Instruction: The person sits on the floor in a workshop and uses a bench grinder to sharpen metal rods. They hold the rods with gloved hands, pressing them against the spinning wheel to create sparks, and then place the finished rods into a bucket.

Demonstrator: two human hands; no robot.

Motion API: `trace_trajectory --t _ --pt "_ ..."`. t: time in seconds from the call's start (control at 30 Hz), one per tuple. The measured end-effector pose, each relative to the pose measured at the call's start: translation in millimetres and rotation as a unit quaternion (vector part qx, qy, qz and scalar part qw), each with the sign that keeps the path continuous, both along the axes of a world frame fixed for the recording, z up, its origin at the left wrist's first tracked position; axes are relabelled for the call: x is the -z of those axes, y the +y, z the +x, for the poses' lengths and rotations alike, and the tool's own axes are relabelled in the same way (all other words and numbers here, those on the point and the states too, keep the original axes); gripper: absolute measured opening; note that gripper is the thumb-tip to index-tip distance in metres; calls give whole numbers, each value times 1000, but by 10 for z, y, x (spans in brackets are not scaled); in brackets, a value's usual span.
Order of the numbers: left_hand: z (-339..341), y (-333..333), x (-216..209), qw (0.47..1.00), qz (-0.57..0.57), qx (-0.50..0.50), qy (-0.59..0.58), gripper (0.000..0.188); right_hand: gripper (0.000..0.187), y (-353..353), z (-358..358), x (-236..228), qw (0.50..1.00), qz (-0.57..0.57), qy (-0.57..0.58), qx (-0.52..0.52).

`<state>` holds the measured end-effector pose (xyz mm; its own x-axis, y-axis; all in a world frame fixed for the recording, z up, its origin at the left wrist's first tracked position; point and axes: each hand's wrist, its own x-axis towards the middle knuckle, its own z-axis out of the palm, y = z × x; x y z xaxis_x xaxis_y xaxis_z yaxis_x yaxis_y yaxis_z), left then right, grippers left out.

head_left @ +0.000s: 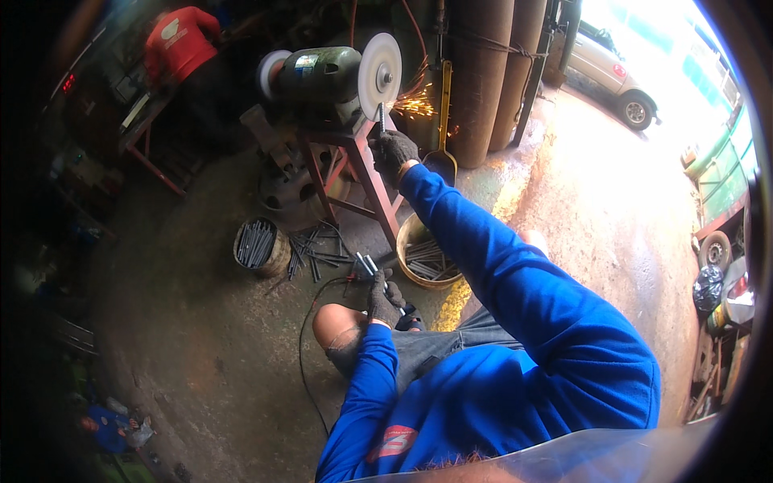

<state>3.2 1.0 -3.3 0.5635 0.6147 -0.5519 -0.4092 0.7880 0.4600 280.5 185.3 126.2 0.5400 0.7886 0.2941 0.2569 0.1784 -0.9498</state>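
My right hand (pixel 393 153), in a dark glove, is closed on a short metal rod (pixel 382 119). The rod's tip meets the pale grinding wheel (pixel 378 74) of a bench grinder (pixel 322 74), and orange sparks (pixel 417 101) fly off to the right. Lower down by my knee, my left hand (pixel 385 299), gloved too, grips a few bright metal rods (pixel 367 264) that stick up out of the fist. A red metal stand (pixel 362 173) carries the grinder.
Dark rods fill a bucket (pixel 279 256) at left; loose rods (pixel 318 256) lie beside it. Another bucket (pixel 405 236) of rods stands before me. Tall brown cylinders (pixel 481 76) and a shovel (pixel 443 157) stand right of the grinder. A person in red (pixel 181 44) works behind; a cable (pixel 303 346) crosses the floor.
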Motion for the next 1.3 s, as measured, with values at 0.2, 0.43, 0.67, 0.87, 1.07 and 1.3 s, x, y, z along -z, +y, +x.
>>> trace_trajectory --t 0.2,0.43,0.67,0.87,1.07,1.3 --pt "28 -8 -7 1000 -1 -5 8 29 22 -266 -164 -385 976 -33 202 72" --pt "77 -14 -48 1000 -11 0 5 29 20 -280 -64 -491 960 -10 211 183" --pt "7 -19 -18 1000 7 -5 11 29 24 -474 -350 -802 966 -44 -24 255" --pt "15 -16 -19 1000 1 8 9 29 27 -681 -388 -1073 963 -97 -92 235" --pt "24 -34 -43 1000 -1 9 14 29 26 -769 -380 -1151 960 -117 -129 217" --pt "14 -4 -17 1000 -9 4 13 28 28 -693 -383 -1045 950 -132 -101 263"
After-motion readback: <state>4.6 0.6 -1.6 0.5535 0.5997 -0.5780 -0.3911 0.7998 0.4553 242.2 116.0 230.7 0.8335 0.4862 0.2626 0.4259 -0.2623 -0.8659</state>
